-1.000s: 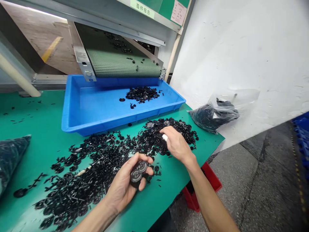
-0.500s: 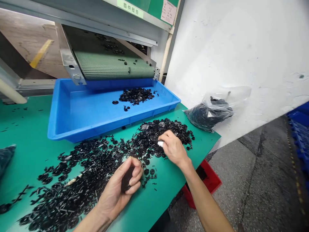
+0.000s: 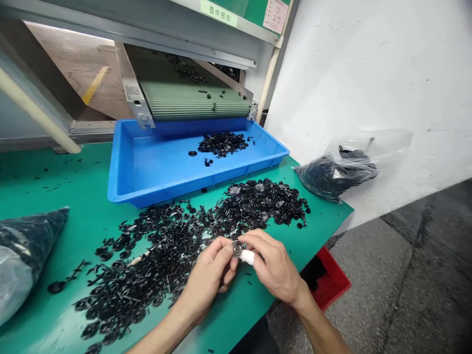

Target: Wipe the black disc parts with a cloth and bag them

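Two hands (image 3: pixel 210 273) (image 3: pixel 276 265), two bags (image 3: pixel 39 233) (image 3: pixel 328 174), one blue tray (image 3: pixel 158 160)

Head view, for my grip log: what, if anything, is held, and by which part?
A round black disc, by its rim: left hand on one side, right hand on the other.

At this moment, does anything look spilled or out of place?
A pale sliver stands out in the black pile, its colour unlike the parts around it. A round black part lies apart, left of the pile; small scraps lie scattered left of the blue tray.
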`<move>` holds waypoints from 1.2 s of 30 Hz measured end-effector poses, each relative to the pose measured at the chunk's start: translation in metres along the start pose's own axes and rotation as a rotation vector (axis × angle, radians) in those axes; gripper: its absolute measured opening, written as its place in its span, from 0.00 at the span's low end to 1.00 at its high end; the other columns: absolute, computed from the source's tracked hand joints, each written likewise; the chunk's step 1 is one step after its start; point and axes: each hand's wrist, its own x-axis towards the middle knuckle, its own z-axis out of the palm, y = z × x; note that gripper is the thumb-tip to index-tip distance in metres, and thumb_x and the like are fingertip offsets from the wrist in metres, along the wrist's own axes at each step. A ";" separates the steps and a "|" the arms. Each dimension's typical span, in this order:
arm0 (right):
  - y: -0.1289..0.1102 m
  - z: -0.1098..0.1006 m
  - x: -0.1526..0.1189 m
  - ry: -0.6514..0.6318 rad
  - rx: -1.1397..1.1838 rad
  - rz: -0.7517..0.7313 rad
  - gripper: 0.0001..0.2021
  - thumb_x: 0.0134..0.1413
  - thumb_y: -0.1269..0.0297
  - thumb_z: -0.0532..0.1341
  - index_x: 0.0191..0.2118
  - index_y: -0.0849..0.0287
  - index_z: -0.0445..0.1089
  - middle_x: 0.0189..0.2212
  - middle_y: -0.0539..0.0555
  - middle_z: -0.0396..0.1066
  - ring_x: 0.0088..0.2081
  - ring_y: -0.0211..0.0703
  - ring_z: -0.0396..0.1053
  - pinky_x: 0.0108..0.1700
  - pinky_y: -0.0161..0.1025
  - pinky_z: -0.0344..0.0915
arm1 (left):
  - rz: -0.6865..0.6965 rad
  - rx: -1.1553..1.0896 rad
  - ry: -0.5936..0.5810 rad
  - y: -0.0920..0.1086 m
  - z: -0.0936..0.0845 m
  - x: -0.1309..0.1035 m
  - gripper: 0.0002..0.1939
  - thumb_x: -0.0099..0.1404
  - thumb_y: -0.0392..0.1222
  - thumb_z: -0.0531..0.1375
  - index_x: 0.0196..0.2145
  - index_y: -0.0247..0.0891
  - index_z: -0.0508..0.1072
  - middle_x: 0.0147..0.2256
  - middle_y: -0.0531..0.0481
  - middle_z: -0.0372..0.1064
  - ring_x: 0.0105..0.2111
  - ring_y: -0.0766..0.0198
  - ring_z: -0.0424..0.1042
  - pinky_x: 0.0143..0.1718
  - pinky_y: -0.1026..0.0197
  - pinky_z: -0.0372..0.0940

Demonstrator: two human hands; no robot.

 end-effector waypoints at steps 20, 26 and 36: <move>0.015 0.005 0.016 -0.077 0.203 0.243 0.09 0.57 0.75 0.54 0.31 0.59 0.70 0.16 0.43 0.64 0.20 0.32 0.64 0.25 0.29 0.58 | 0.078 0.276 0.059 0.003 0.009 -0.006 0.20 0.65 0.56 0.57 0.23 0.39 0.67 0.15 0.57 0.57 0.16 0.70 0.51 0.17 0.68 0.47; 0.023 -0.018 0.055 -0.015 -0.392 0.107 0.26 0.56 0.82 0.49 0.55 0.55 0.67 0.42 0.54 0.68 0.36 0.39 0.68 0.39 0.36 0.65 | 0.049 0.032 -0.025 0.004 0.006 -0.003 0.16 0.64 0.53 0.60 0.29 0.38 0.70 0.18 0.56 0.62 0.16 0.72 0.53 0.14 0.72 0.47; 0.033 -0.021 0.063 0.036 -0.670 0.028 0.15 0.60 0.78 0.49 0.44 0.61 0.71 0.39 0.56 0.69 0.38 0.43 0.66 0.37 0.38 0.64 | -0.054 -0.416 -0.027 0.013 -0.008 0.003 0.10 0.64 0.47 0.61 0.36 0.38 0.73 0.28 0.52 0.68 0.18 0.72 0.63 0.09 0.75 0.57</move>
